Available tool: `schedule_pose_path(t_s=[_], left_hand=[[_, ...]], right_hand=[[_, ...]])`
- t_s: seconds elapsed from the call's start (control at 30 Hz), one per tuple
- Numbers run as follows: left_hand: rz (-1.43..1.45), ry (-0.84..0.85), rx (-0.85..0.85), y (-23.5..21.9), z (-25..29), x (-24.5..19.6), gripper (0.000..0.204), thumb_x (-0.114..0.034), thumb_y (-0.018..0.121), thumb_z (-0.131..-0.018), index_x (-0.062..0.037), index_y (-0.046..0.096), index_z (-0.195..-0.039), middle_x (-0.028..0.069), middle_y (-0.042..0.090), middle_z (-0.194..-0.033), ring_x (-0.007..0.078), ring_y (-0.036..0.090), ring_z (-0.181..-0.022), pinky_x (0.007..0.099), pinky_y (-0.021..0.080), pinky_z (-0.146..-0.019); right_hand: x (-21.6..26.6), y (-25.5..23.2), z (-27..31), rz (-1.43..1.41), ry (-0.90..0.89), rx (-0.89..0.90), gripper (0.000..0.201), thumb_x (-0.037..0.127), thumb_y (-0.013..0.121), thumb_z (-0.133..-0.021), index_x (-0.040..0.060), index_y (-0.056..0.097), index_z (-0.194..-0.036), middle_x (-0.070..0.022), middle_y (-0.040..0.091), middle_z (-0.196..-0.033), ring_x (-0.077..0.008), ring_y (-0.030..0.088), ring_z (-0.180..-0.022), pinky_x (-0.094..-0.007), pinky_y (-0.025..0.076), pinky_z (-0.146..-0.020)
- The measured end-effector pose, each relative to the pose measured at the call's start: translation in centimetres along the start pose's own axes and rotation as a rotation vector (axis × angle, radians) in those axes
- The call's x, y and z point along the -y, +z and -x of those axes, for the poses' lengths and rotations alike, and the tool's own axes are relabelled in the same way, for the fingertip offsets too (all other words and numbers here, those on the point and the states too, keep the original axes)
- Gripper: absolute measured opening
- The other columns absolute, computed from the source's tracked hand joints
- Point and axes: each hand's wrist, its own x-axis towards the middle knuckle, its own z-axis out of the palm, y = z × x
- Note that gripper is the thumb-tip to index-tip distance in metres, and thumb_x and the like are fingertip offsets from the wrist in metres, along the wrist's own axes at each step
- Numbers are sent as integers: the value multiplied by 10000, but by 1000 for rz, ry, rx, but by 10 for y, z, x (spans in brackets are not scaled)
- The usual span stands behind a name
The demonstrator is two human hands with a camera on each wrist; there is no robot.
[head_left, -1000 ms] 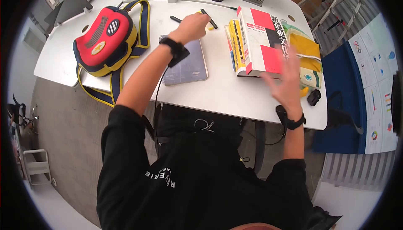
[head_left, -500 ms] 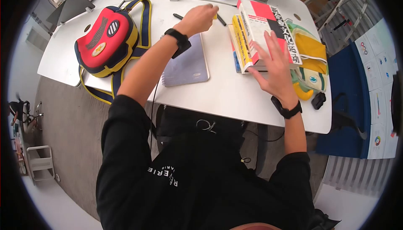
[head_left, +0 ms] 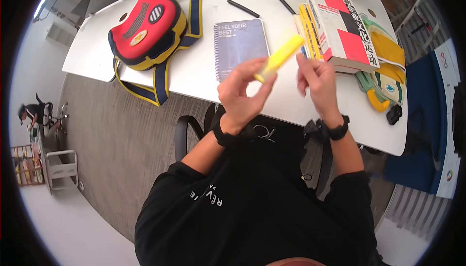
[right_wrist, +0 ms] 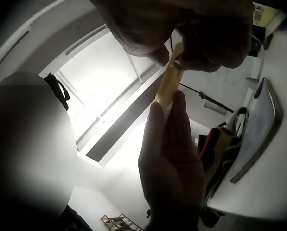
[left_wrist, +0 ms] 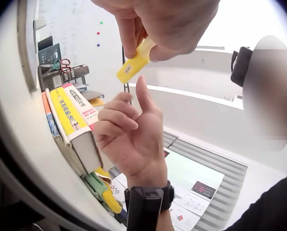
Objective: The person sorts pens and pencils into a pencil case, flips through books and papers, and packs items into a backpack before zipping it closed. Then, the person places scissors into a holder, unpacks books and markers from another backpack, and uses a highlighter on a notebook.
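Note:
My left hand [head_left: 240, 93] pinches one end of a yellow highlighter [head_left: 285, 52] between thumb and fingers, raised over the table's front part. The highlighter slants up to the right, and a barcode shows on it in the left wrist view. Close beside its far end is my right hand [head_left: 318, 84], thumb out and fingers loosely curled. In the left wrist view a small gap parts the right thumb from the highlighter [left_wrist: 133, 67]. Behind lies a spiral notebook [head_left: 240, 42] with a blue-grey cover.
Two black pens [head_left: 242, 8] lie beyond the notebook. At the right, thick books [head_left: 340, 23] are stacked next to a green and yellow bag [head_left: 388, 55]. A red and navy backpack [head_left: 145, 28] sits at the left. The table's front edge [head_left: 194, 96] runs near my hands.
My left hand has picked up the highlighter from near the pens and brought it toward me. The right hand has left the books and come in beside it. The view has shifted.

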Motion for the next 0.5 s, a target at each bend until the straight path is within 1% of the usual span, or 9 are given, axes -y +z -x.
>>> schedule_pose_path(t_s=[0.07,0.1,0.13,0.2,0.23,0.27,0.33,0.43,0.5], left_hand=[[-137,49,263,-8,9,-5,347,67,791,-742,32,627,-1045,191,694,-1108,225,719,-953,305,590,-790],[-247,175,314,-8,11,-7,327,18,792,-743,16,633,-1030,151,700,-972,241,715,-820,319,570,-684],[-247,172,303,-9,13,-7,327,18,792,-743,16,633,-1030,151,700,-972,241,715,-820,319,570,-684],[-556,150,531,-13,17,-8,271,-53,762,-792,6,626,-1018,101,639,-806,249,654,-676,342,533,-592],[-645,210,547,-10,15,-8,229,-130,709,-847,9,598,-992,90,546,-706,253,592,-576,370,488,-519],[-642,213,547,-7,17,-9,229,-130,709,-847,9,598,-992,90,546,-706,253,592,-576,370,488,-519],[-809,51,679,-3,22,-11,268,-146,698,-874,22,576,-1044,126,615,-753,288,618,-587,391,479,-504],[-800,6,652,4,17,-19,264,-151,656,-908,28,534,-1059,168,614,-765,335,613,-585,422,464,-496],[-765,-61,712,0,11,-29,252,-144,645,-916,32,528,-1055,190,612,-764,363,610,-594,436,464,-500]], right_hand=[[-3,11,16,-167,126,84,386,326,628,-985,-15,690,-814,8,497,-527,-51,396,-402,-222,265,-402],[-5,12,21,-334,153,101,362,308,599,-1000,-18,683,-869,20,469,-525,-47,361,-397,-226,250,-399],[-8,14,24,-502,177,120,343,290,570,-1016,-22,676,-925,32,440,-524,-43,325,-392,-231,235,-397],[-22,21,28,-477,137,67,298,250,542,-1028,-24,656,-1003,49,394,-529,-37,280,-398,-232,222,-399],[-26,25,28,-429,125,44,300,251,528,-1034,-21,647,-994,51,385,-532,-32,281,-408,-228,223,-406],[-28,27,28,-380,111,20,302,252,513,-1039,-18,637,-984,54,376,-536,-28,281,-418,-223,224,-413],[-27,27,23,-375,107,27,258,220,525,-1031,-5,636,-971,66,368,-549,-21,281,-434,-220,223,-420],[-12,30,18,-365,14,-49,228,199,570,-1006,-11,638,-947,73,414,-574,-1,332,-456,-205,235,-426],[12,44,18,-403,-118,-240,216,204,564,-1006,16,624,-920,68,404,-572,-12,324,-459,-213,231,-424]])
